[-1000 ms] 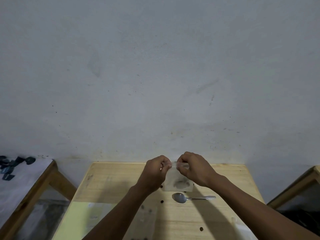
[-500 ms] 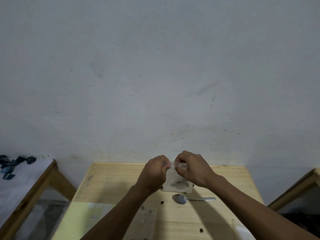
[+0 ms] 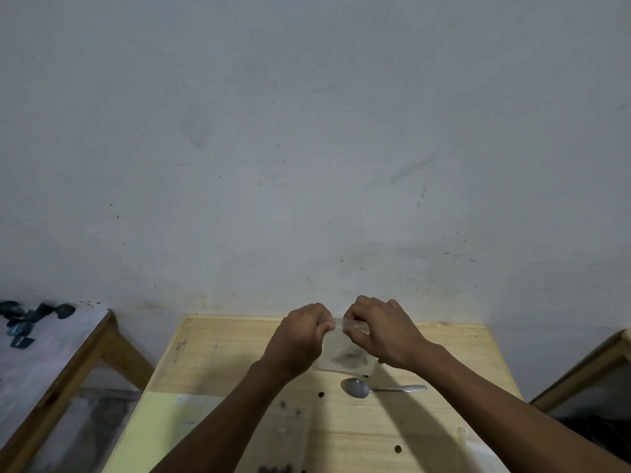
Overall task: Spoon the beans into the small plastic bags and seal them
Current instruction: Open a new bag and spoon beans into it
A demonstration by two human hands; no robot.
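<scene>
A small clear plastic bag (image 3: 345,356) hangs upright just above the wooden table (image 3: 218,349), with a dark clump of beans at its bottom. My left hand (image 3: 300,339) pinches the left end of the bag's top strip. My right hand (image 3: 382,331) pinches the same strip just to the right. The two hands sit close together, with a short piece of the strip showing between them. A metal spoon (image 3: 375,389) lies on the table right below the bag, bowl to the left, handle pointing right.
Several loose dark beans (image 3: 276,469) lie on the table near its front edge. A pale yellow sheet (image 3: 160,425) covers the table's left front. A side table (image 3: 41,353) with dark scraps stands at left, another wooden frame (image 3: 587,380) at right. A wall rises behind.
My right hand has slid a little to the left along the bag's top toward my left hand. The bag and spoon stay where they were.
</scene>
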